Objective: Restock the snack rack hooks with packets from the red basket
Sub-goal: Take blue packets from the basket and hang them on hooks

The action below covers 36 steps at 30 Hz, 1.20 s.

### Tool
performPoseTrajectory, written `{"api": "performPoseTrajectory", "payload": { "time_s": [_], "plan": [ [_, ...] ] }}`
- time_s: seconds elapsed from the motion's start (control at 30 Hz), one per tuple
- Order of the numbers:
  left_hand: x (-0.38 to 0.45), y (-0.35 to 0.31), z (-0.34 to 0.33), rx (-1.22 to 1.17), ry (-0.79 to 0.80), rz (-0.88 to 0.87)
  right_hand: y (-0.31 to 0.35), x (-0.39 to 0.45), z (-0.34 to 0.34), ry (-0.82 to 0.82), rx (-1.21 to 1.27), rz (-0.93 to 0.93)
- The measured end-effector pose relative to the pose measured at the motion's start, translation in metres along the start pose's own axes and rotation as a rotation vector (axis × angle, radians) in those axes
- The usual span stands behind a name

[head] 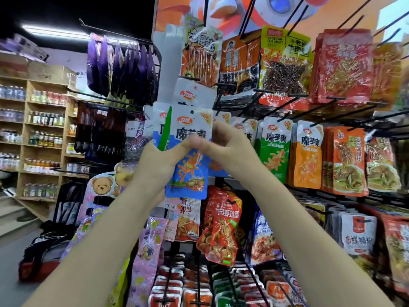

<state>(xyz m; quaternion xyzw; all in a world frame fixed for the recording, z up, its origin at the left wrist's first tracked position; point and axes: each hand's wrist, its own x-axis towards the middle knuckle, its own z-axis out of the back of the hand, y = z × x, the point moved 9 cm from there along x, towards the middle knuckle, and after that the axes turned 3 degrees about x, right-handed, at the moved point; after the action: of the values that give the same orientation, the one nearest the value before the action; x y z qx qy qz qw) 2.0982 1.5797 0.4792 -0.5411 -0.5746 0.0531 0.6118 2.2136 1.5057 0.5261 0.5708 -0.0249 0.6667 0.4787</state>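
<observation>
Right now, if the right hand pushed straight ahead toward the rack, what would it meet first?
Probably the blue konjac packet that both hands grip; the right hand already touches it. Behind it hang more packets of the same kind, though depth is unclear.

Wooden shelves [45, 124] hold rows of bottles [46, 118].
</observation>
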Motion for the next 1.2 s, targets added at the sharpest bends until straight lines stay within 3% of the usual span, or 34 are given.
{"api": "performPoseTrajectory", "payload": {
  "time_s": [0.17,0.3,0.4,0.63,0.97,1.2],
  "plan": [
    [-0.001,0.021,0.003,-0.028,-0.061,0.218,-0.009,0.001,0.023,-0.150,0.065,-0.008],
    [-0.002,0.021,0.029,0.007,-0.164,0.122,-0.009,0.005,0.043,-0.261,0.161,0.057],
    [-0.004,0.031,0.040,-0.037,-0.206,0.151,-0.001,0.013,0.052,-0.311,0.093,0.135],
    [-0.002,0.035,0.045,-0.068,-0.183,0.170,-0.007,0.028,0.056,-0.374,0.006,0.073],
    [-0.002,0.030,0.035,-0.090,-0.156,0.168,0.008,0.031,0.054,-0.429,-0.158,0.137],
    [-0.002,0.032,0.036,-0.098,-0.165,0.163,-0.002,0.029,0.060,-0.464,-0.090,0.120]
  ]
}}
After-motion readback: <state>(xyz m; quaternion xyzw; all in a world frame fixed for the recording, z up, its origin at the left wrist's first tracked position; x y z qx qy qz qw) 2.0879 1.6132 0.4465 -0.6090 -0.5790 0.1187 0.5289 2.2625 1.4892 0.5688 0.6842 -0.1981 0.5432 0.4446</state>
